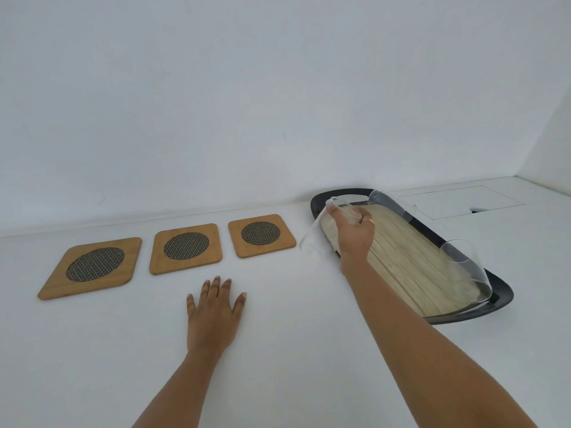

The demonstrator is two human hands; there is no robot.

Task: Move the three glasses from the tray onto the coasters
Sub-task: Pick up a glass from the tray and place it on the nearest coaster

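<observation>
Left hand: flat on the table at lower centre, fingers spread, grasping nothing.
Right hand: clasped round a clear glass at the tray's left edge.
Handling: likely light, slick, breakable; grip mid-wall.
Other glasses: two on the tray, right of frame.
Coasters: three, bare, centre left.

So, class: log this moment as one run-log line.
right hand: gripping clear glass at black-rimmed wooden tray | left hand: flat on white table | three wooden coasters: bare
</observation>
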